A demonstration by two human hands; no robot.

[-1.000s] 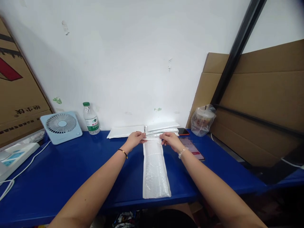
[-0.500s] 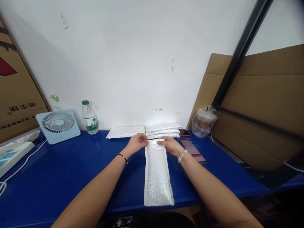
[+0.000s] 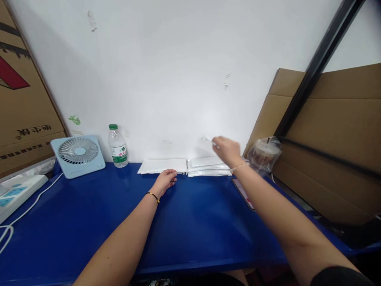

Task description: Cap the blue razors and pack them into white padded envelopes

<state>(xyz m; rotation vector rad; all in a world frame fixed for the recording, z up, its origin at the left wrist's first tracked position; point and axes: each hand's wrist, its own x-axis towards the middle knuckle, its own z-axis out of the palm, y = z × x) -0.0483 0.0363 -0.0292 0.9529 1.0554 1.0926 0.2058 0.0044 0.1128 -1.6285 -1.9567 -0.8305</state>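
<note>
My left hand (image 3: 167, 182) rests low over the blue table, its fingers curled together just in front of the left white padded envelope (image 3: 162, 165); whether it pinches anything is hidden. Raised above the right stack of white padded envelopes (image 3: 206, 167), my right hand (image 3: 228, 151) is closed on a white envelope (image 3: 210, 140), seen nearly edge-on and smeared by motion. The two piles lie side by side against the wall.
On the blue table (image 3: 190, 230) stand a light blue fan (image 3: 79, 155) and a water bottle (image 3: 118, 149) at the left, beside a power strip (image 3: 20, 192). A phone (image 3: 241, 192) and a bagged drink cup (image 3: 264, 153) are at the right.
The white envelope that both hands held over the table's front has left that spot. My right hand has risen toward the wall; my left hand has let go and moved slightly left.
</note>
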